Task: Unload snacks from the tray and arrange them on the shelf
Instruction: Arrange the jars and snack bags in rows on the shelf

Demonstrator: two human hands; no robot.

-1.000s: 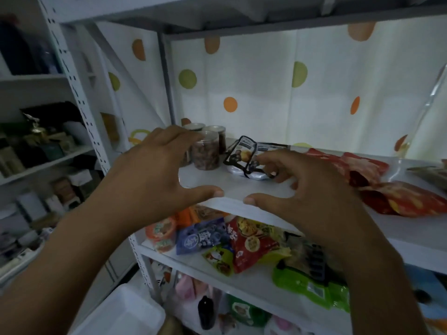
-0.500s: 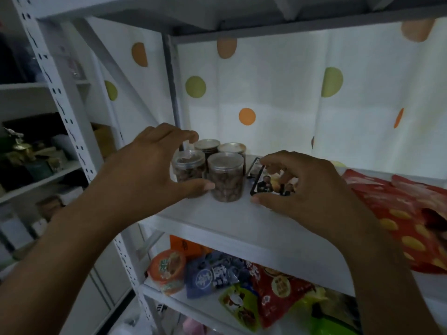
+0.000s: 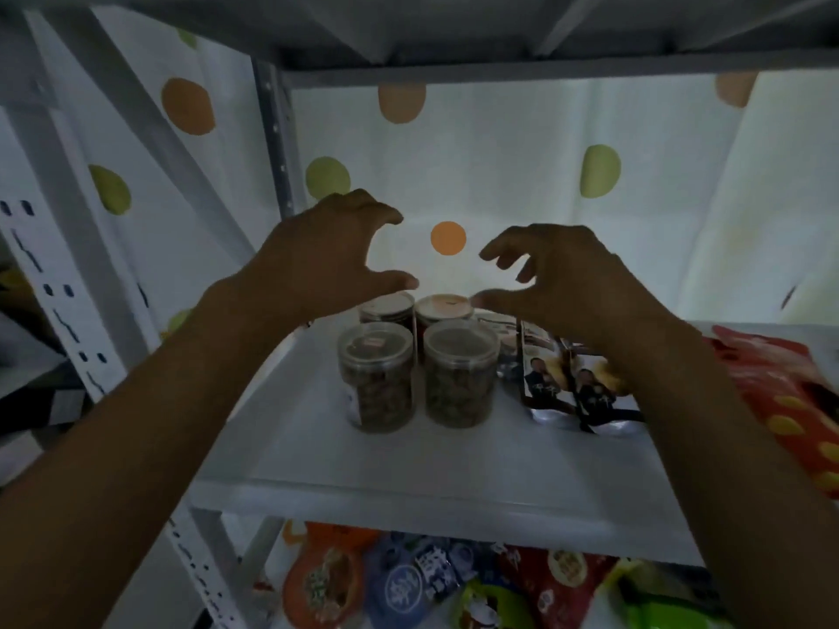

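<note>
Several clear plastic jars of brown snacks stand in a tight cluster on the white shelf. The front left jar and front right jar hide most of the two jars behind them. My left hand hovers above the cluster's left side, fingers and thumb spread in a wide claw, holding nothing. My right hand hovers above the right side in the same claw shape, empty. A silver snack packet with printed figures lies under my right wrist.
Red snack bags lie on the shelf at the right. The shelf below holds several colourful packets. A white perforated upright stands on the left. A polka-dot curtain backs the shelving, and the board above is close overhead.
Both hands have lifted from the jars and the packet and now hover above the cluster. The camera has moved closer and tilted up.
</note>
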